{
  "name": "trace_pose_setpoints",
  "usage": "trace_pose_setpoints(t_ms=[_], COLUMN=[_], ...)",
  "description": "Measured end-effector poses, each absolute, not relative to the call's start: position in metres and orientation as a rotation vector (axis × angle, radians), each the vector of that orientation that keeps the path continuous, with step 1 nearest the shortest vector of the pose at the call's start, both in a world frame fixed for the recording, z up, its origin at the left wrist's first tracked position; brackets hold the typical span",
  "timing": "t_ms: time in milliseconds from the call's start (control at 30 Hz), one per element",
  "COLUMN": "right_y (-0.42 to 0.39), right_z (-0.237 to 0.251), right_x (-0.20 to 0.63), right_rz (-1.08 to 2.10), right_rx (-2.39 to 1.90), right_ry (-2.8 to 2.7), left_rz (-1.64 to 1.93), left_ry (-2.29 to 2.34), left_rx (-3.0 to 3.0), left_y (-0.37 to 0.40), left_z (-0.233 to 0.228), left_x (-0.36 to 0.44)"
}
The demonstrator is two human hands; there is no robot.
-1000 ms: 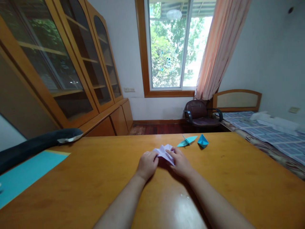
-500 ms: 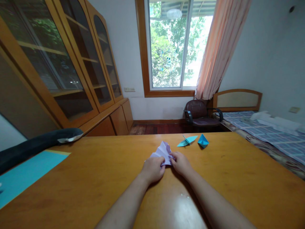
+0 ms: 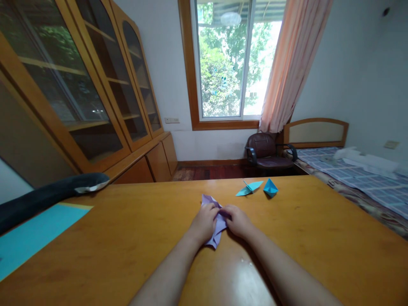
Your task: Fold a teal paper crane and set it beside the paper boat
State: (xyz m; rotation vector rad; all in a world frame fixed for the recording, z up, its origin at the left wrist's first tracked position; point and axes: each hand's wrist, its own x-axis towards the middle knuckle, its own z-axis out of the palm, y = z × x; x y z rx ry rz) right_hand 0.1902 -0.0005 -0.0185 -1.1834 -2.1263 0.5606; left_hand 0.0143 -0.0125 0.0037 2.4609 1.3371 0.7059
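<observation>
A creased sheet of purple origami paper [image 3: 219,226] is partly folded at the middle of the wooden table [image 3: 127,238]. My left hand [image 3: 205,222] lies over its left side, with the fingers closed on the paper. From the right, my right hand [image 3: 237,219] pinches the paper's right edge, its fingertips close to the left ones. The hands hide the middle of the sheet. Beyond my right hand lie a light-blue paper crane [image 3: 250,188] and a blue folded paper boat [image 3: 270,188].
Turquoise paper sheets [image 3: 41,233] lie at the table's left edge beside a dark, long padded object [image 3: 54,193]. Past the table are a brown armchair [image 3: 269,153], a glass-door cabinet [image 3: 117,102] on the left and a bed [image 3: 357,174] on the right.
The purple paper has turned and narrowed; its fan-like spread at the far side is gone, and a part now reaches towards me between my hands. Both hands have shifted their grip.
</observation>
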Motion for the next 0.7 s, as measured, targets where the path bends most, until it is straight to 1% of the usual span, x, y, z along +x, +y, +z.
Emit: trace_pose_setpoints(t_ms=[133,267,400,533,700], right_y=[0.001,0.001,0.002,0.006,0.015], right_z=[-0.019,-0.019,-0.021,-0.027,-0.029], right_x=[0.189,0.191,0.191,0.190,0.199], right_rz=[0.552,0.526,0.519,0.605,0.726], right_rx=[-1.187,-1.368,-1.474,-1.489,-1.384], right_ry=[-2.085,-2.032,-1.980,-1.826,-1.585], left_rz=[0.648,0.497,0.376,0.352,0.336], left_ry=[1.270,1.336,1.392,1.403,1.413], left_rx=[2.478,2.407,2.373,2.365,2.372], left_y=[-0.008,-0.004,-0.004,-0.004,-0.002], left_z=[-0.005,-0.016,-0.015,-0.014,-0.016], left_x=[0.013,0.011,0.010,0.009,0.006])
